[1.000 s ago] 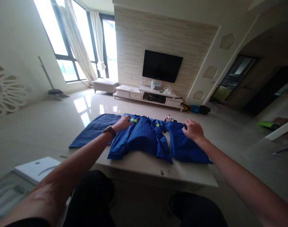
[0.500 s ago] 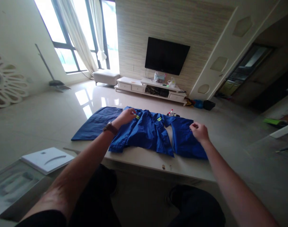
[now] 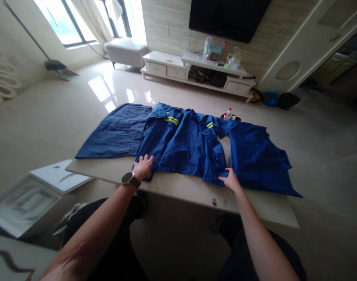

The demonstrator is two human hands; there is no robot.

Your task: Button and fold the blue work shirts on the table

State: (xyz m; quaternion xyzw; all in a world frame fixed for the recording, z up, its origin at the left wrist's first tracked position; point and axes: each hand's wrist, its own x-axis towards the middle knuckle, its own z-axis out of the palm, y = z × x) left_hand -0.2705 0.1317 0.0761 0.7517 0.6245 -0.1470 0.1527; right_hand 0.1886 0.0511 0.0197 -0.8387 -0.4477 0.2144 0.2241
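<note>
A blue jacket [image 3: 184,144] with yellow-green stripes lies spread over the middle of the low table [image 3: 178,183]. My left hand [image 3: 143,167] rests on its near left corner, fingers apart. At the near right corner, my right hand [image 3: 230,179] touches the cloth with thumb and forefinger apart. Left of the jacket lies a darker blue garment [image 3: 116,132], partly under the jacket's edge. On the right, another blue garment [image 3: 257,160] hangs past the table's far side.
Two small objects [image 3: 214,201] lie near the table's front edge. Bottles with red caps [image 3: 229,115] stand behind the jacket. A white box [image 3: 59,175] is at the left. Beyond are a TV cabinet [image 3: 178,64] and a stool [image 3: 127,50].
The view has tilted down. Both hands have come down and nearer to the jacket's near corners; the right one has left the right garment, whose right part now lies spread out.
</note>
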